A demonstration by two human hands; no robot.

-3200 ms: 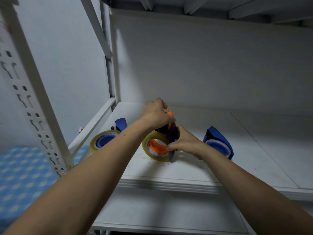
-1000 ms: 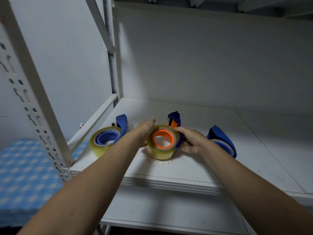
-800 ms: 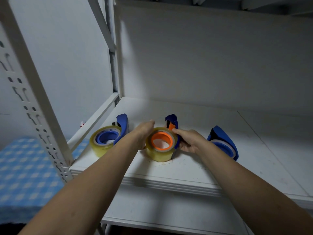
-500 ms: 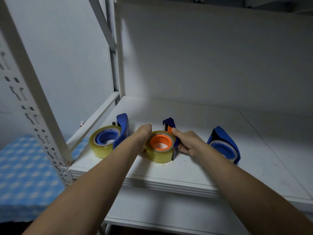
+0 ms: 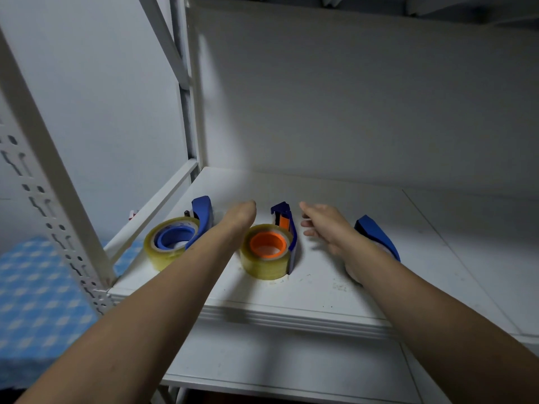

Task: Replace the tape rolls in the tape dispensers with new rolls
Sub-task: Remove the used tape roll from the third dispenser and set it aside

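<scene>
Where the hands hover: over the white shelf [image 5: 320, 290], 1 on each side of the middle dispenser [image 5: 287, 225].
Left hand [image 5: 242, 212]: just left of that dispenser's blue nose; fingers bent out of sight, apart or together cannot be told.
Right hand [image 5: 323, 225]: just right of it, fingers apart and straight, holding nothing.
Middle roll [image 5: 267, 262]: clear tape on an orange hub, seated in its dispenser, flat near the shelf's front edge.
Left dispenser [image 5: 202, 215]: loaded, blue hub.
Right dispenser [image 5: 376, 234]: partly behind the right wrist.
</scene>
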